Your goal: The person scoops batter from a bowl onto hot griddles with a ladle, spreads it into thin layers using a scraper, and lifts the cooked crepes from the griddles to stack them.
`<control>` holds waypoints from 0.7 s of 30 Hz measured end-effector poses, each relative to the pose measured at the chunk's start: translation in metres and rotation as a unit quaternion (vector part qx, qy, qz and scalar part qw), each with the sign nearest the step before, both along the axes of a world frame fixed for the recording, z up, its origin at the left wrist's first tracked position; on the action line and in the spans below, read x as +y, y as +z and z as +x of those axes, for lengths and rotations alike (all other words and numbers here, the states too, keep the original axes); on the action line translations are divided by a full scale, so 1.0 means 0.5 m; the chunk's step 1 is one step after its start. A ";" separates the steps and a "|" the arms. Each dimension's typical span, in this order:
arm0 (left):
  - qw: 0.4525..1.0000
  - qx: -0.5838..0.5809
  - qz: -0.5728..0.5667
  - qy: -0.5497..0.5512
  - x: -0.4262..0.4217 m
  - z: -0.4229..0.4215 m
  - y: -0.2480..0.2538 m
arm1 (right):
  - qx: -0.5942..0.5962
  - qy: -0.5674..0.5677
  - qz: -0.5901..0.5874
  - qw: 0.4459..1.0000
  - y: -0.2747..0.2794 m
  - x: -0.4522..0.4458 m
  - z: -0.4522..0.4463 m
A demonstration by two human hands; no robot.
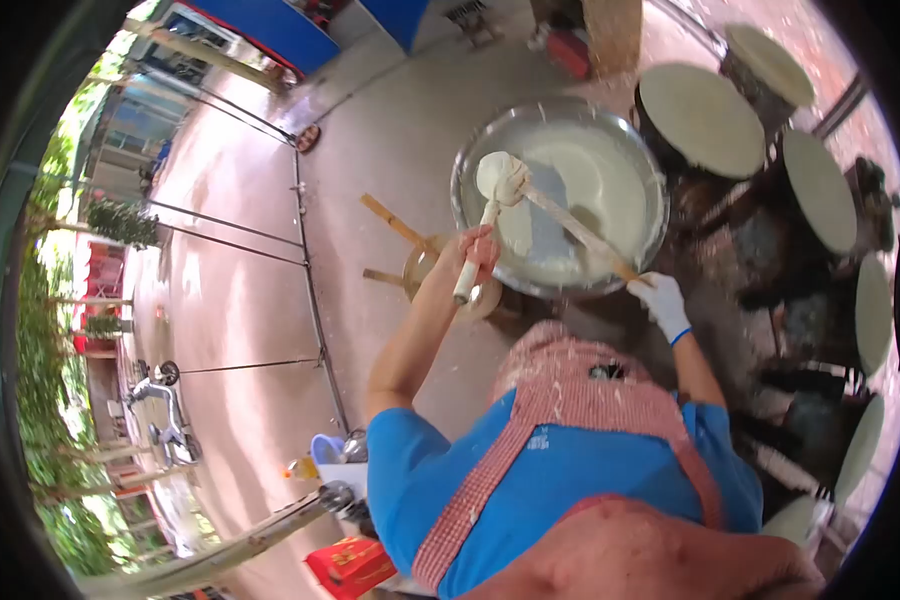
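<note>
A wide metal basin in front of me contains thick white batter. My left hand, bare, is wrapped round the pale handle of a ladle, raised over the basin's left part. My right hand, in a white glove with a blue cuff, grips a wooden stick at the basin's lower right rim. The stick slants across the basin, and its coated far end meets the ladle's head. White batter covers both there, so the exact contact is hard to make out.
Several round pale discs on dark stands, such as this disc, stand close on my right. Left of the basin is a round stool-like object with wooden pieces. A red box lies lower left; a scooter stands beyond the metal rail.
</note>
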State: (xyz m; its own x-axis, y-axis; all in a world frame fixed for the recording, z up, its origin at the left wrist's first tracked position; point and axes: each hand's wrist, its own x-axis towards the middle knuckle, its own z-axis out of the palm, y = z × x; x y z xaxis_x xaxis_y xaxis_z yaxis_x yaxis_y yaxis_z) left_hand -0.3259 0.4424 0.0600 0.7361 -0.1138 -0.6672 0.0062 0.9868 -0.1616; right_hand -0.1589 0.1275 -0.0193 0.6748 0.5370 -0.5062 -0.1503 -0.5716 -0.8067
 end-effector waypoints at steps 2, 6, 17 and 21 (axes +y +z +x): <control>0.995 0.007 0.089 -0.033 -0.006 -0.034 -0.011 | -0.095 0.050 -0.066 0.992 0.014 -0.032 -0.022; 0.949 -0.170 0.248 -0.095 0.037 -0.059 0.002 | -0.179 -0.058 0.034 0.982 0.057 -0.050 -0.071; 0.861 -0.030 0.364 -0.355 0.018 0.139 0.075 | -0.151 -0.223 -0.059 0.961 0.059 -0.110 -0.209; 0.809 -0.325 0.271 -0.409 -0.084 0.210 0.076 | -0.090 -0.385 0.026 0.918 0.112 -0.172 -0.254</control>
